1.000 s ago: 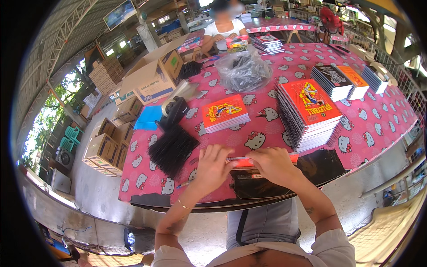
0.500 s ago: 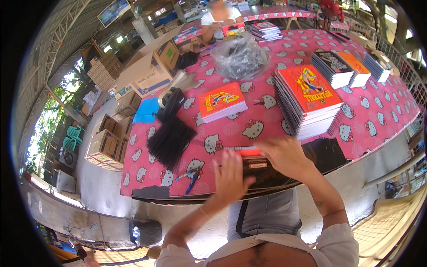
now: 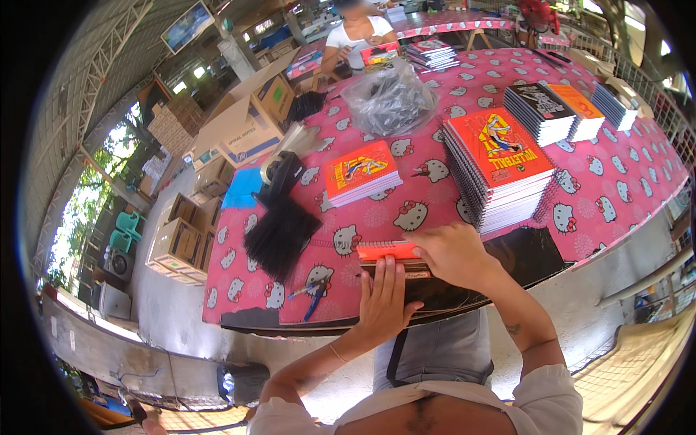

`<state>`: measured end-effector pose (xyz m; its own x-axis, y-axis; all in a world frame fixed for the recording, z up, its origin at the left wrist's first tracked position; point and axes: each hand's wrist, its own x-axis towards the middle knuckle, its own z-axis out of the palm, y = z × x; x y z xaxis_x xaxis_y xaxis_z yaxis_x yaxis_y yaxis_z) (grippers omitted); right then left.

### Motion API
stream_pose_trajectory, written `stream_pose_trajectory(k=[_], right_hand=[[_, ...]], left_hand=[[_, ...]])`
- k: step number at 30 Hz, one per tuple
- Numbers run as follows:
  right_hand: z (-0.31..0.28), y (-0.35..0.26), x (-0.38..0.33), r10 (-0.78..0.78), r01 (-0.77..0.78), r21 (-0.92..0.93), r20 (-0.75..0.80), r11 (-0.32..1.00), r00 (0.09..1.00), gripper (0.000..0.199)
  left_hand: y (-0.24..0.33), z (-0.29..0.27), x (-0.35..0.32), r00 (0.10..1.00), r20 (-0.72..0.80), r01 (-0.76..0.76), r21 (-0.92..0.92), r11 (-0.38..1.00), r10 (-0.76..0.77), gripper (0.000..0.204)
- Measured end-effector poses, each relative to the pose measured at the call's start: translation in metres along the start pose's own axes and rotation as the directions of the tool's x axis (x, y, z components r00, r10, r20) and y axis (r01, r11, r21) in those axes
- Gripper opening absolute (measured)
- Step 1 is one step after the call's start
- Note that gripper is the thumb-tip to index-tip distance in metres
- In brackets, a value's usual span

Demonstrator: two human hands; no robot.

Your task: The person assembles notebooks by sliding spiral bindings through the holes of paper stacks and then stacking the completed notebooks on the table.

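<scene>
A red spiral notebook, its coil along the far side, is at the table's near edge in front of me. My left hand reaches it with stretched fingers, the tips touching its near side. My right hand has its fingers bent over the notebook's right end, gripping it; part of the notebook is hidden under that hand. Just below the notebook lies a dark brown piece with a small label, mostly covered by my hands. Farther right stands a tall stack of red spiral notebooks. A shorter stack of orange-red notebooks sits farther left.
Black binding coils, a tape dispenser and blue-handled cutters lie to the left. A plastic bag sits mid-table. Black notebooks stand at right. Cardboard boxes line the left side; a co-worker is across the table.
More of the red notebook's cover shows now, and its coil faces away. My left hand has shifted slightly right and down; my right hand moved slightly left. The co-worker's posture has changed.
</scene>
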<state>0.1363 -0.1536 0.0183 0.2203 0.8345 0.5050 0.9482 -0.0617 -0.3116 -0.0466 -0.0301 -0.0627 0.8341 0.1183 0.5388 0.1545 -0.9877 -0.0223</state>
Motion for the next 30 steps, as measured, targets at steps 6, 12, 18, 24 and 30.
stream_pose_trajectory(k=[6, 12, 18, 24, 30], right_hand=[[-0.002, 0.004, -0.008, 0.017, -0.018, 0.004, 0.035, 1.000, 0.999, 0.020], [0.000, 0.000, -0.012, 0.034, -0.034, 0.001, 0.034, 0.999, 0.999, 0.034], [-0.035, 0.024, -0.058, 0.362, -0.273, 0.726, 0.036, 0.631, 0.931, 0.072], [0.037, 0.032, -0.055, 0.348, -0.137, 0.915, -0.004, 0.379, 0.938, 0.026], [0.049, 0.016, -0.049, 0.444, -0.145, 0.880, -0.081, 0.452, 0.892, 0.021]], left_hand=[[0.005, -0.022, 0.051, 0.989, 0.142, 0.053, -0.009, 0.999, -0.052, 0.091], [-0.002, -0.024, 0.071, 0.997, -0.039, 0.074, 0.153, 0.985, -0.069, 0.097], [0.008, -0.006, 0.002, 0.982, -0.191, -0.022, -0.086, 0.996, 0.005, 0.086], [-0.033, -0.079, 0.102, 0.762, 0.643, 0.017, -0.137, 0.990, 0.076, 0.088], [0.007, -0.003, 0.017, 0.982, 0.155, -0.119, 0.049, 0.992, 0.110, 0.090]])
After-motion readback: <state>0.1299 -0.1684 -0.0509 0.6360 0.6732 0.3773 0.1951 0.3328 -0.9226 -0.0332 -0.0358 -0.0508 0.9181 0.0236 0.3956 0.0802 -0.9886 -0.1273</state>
